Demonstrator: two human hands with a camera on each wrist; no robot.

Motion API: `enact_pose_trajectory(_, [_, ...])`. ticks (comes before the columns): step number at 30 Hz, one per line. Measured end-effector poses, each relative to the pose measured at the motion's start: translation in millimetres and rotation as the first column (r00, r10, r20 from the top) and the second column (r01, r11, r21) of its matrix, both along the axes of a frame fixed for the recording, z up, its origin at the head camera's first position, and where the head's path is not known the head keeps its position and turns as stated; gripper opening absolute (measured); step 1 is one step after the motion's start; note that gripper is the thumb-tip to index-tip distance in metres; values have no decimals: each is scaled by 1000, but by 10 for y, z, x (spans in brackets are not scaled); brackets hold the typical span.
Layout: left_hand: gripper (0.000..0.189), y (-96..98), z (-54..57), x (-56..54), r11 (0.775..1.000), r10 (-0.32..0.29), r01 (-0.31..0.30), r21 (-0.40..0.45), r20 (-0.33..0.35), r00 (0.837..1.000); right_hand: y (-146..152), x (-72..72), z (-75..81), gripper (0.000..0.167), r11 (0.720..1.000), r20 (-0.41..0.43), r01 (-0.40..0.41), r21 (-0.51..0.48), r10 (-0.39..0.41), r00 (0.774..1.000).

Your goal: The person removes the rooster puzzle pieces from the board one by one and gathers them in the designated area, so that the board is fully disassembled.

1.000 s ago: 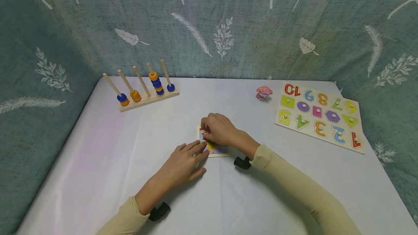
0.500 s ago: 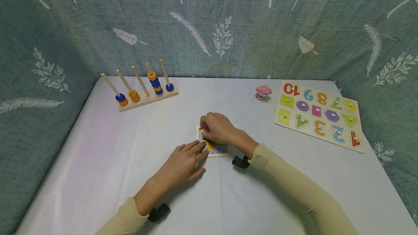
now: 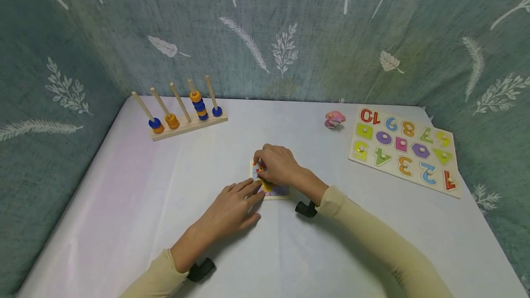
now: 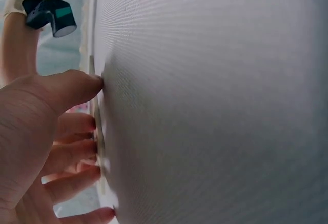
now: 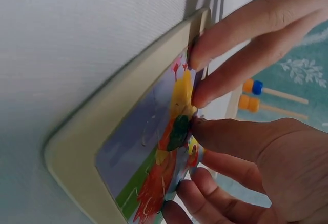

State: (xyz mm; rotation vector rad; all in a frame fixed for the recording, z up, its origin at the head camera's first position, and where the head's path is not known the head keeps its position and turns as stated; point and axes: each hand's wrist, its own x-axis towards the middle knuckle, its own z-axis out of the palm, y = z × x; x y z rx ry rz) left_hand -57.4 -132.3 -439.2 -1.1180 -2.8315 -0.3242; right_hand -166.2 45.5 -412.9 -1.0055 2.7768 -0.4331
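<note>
A small wooden picture puzzle with a colourful rooster-like bird lies flat on the white cloth. My left hand rests its outstretched fingertips on the puzzle's near-left edge, thumb apart from the other fingers. Over the upper part is my right hand, fingers bent down onto the picture. In the right wrist view its thumb and fingertips pinch at a puzzle piece in the picture; the piece's outline is partly hidden by the fingers. The pale wooden frame surrounds the picture there. Only the puzzle's thin edge shows in the left wrist view.
A wooden peg stacker with blue and orange rings stands at the back left. Towards the back right are a pink toy figure and a number-and-shape board. Patterned green fabric hangs behind the table.
Both hands keep nearly the same place on the puzzle. The head view shifts slightly; nothing else visibly moves.
</note>
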Motion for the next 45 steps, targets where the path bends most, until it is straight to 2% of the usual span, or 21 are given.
enact_pose_trajectory(8, [48, -7, 0, 12, 1000, -1, 1, 4, -8, 1000, -19, 63, -21, 29, 1000, -62, 20, 7, -20, 998])
enact_pose_trajectory(15, [49, -2, -5, 14, 1000, 1, -1, 14, 0, 1000, 3, 101, -34, 29, 999, -111, -23, -26, 20, 994])
enact_pose_trajectory(22, [49, 6, -26, 14, 1000, -3, 3, 11, -3, 1000, 10, 107, -69, 29, 993, -94, -69, -94, 60, 994])
enact_pose_trajectory(27, [49, 4, -28, 12, 1000, 2, -2, 3, -8, 1000, 14, 92, -85, 30, 988, -101, -109, -108, 98, 990])
enact_pose_trajectory(36, [50, -21, -18, 10, 1000, 0, 0, 15, -10, 1000, 28, 54, -56, 34, 984, -95, -169, -57, 164, 982])
enact_pose_trajectory(45, [50, -15, -28, 12, 1000, -3, 3, 16, -17, 1000, 49, 38, -44, 32, 986, -116, -167, -20, 163, 980])
